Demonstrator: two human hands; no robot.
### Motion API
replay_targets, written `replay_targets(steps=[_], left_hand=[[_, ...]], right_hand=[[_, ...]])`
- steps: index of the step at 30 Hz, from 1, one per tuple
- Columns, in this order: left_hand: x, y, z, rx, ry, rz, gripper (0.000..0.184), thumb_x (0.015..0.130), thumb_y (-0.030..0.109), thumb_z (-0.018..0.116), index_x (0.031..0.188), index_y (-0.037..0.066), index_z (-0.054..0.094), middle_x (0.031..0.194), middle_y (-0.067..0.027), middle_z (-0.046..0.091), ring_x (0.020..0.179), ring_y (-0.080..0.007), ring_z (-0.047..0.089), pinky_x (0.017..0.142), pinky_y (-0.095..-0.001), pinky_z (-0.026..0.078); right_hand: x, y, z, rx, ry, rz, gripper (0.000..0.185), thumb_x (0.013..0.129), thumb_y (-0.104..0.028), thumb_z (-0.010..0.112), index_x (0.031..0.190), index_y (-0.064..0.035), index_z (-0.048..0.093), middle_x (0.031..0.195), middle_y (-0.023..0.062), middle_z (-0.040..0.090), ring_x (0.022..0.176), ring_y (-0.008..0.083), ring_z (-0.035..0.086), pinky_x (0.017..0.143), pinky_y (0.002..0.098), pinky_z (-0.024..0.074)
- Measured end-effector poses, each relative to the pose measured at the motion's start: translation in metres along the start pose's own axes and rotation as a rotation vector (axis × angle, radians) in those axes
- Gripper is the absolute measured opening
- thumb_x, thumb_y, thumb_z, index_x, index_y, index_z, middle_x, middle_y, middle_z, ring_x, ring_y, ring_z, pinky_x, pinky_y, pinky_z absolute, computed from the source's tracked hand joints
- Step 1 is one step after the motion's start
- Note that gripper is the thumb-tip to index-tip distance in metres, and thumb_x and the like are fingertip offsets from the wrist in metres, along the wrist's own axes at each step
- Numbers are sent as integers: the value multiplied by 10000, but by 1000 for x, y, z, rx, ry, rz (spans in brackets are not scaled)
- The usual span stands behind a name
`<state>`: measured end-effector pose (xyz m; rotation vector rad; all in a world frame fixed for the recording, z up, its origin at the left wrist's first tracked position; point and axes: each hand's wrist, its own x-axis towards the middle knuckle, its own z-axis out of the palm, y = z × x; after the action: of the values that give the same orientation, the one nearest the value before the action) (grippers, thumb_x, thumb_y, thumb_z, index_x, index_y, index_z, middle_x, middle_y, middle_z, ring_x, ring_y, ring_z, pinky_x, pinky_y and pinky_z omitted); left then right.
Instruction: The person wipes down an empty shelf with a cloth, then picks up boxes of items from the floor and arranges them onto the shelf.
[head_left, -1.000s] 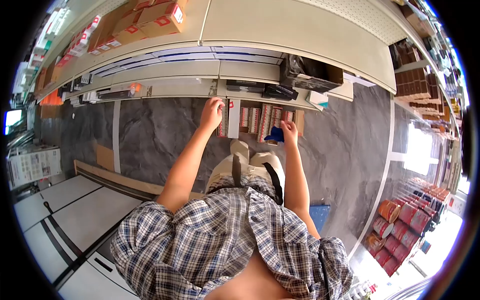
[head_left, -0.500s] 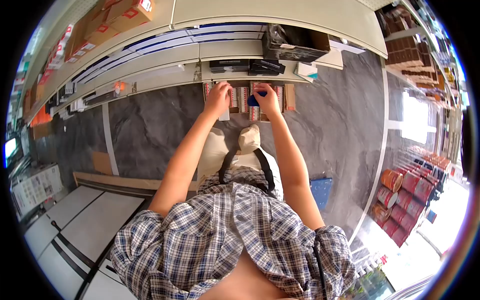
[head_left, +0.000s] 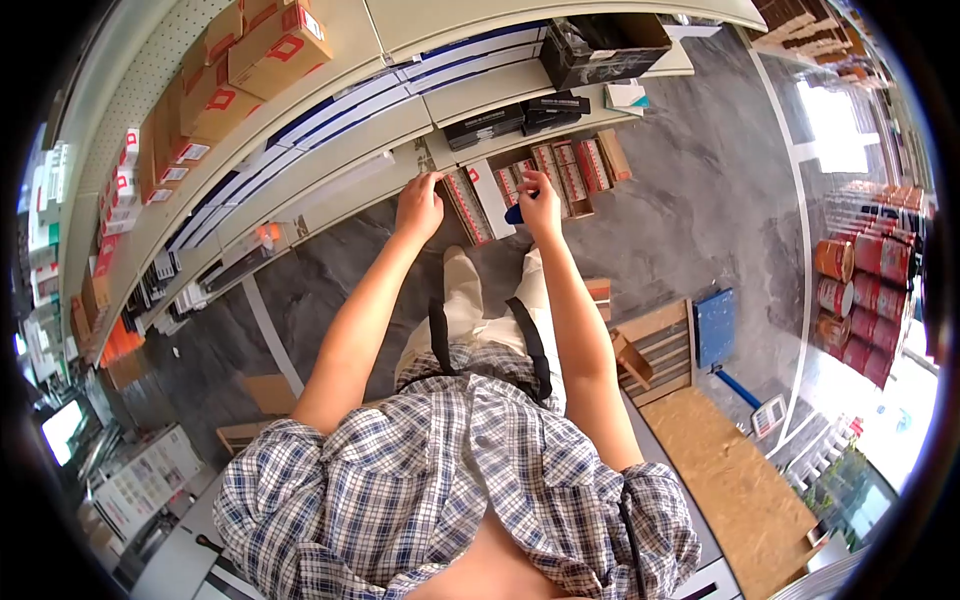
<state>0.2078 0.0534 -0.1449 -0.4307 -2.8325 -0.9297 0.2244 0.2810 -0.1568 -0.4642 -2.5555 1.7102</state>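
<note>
My left hand (head_left: 420,208) is raised in front of the lowest shelf edge, at the left end of a row of small red-and-white boxes (head_left: 468,207). Its fingers are bent together, and whether anything small is between them cannot be made out. My right hand (head_left: 540,207) has its fingers closed on a dark blue cloth (head_left: 514,214), which is partly hidden behind the hand. Between the hands lies a white box (head_left: 491,198). More red-and-white boxes (head_left: 560,172) stand in open cartons beyond my right hand.
Shelves (head_left: 370,150) curve across the front, with brown cartons (head_left: 278,50) at upper left and a black box (head_left: 603,52) above. A blue platform (head_left: 714,328), a wooden board (head_left: 728,480) and red spools (head_left: 868,290) are to the right.
The view has turned, so the shelves now slope up to the right. My right hand with the blue cloth has come closer to my left hand than it was a second ago.
</note>
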Motion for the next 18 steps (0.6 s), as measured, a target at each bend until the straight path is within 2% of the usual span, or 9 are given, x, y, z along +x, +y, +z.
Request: replay_targets(steps=[4,7,10,12,16,18], left_hand=[[-15,-20,-10,30,4,-11,315,722,-38,503,1022,52,532,1007,-129,583,973,-322,542,841,-401,444],[-29,-26,-12,21,-38,-32,324,714,-44,508,1022,52,534,1005,-131,575,966,-327,537,857,-403,431],[-44,-27,-12,37,-31,20,309,700,-35,527,994,57,547,976,-125,578,951,-312,552,825,-410,453],[-47,-24,-8,14,-31,-4,314,700,-36,526,999,57,544,977,-127,578,953,-313,551,825,-409,454],[-41,-8,5,-25,34,-130,315,717,-51,507,1015,45,533,1002,-142,579,982,-329,542,849,-400,443],[-31,1,10,-40,106,-119,304,722,-47,506,1010,47,532,1004,-145,577,986,-329,541,847,-399,444]], right_hand=[[-21,9,8,22,28,15,325,719,-49,559,1042,-67,589,783,75,649,690,168,585,666,294,463],[-27,28,-4,62,43,157,265,750,-94,608,1011,-48,617,749,88,626,695,137,573,656,281,458],[-36,44,-32,-21,96,117,226,791,-92,567,1004,-34,613,737,95,644,695,143,602,656,268,467],[-37,48,-43,-6,125,162,228,775,-79,532,979,-32,621,729,86,655,670,150,610,647,274,477],[-16,65,-39,-4,-1,89,199,813,-77,550,996,-23,604,720,74,640,668,133,596,625,265,472],[-4,66,-34,43,-91,47,188,823,-75,558,1000,-30,600,723,71,636,671,129,592,615,267,469]])
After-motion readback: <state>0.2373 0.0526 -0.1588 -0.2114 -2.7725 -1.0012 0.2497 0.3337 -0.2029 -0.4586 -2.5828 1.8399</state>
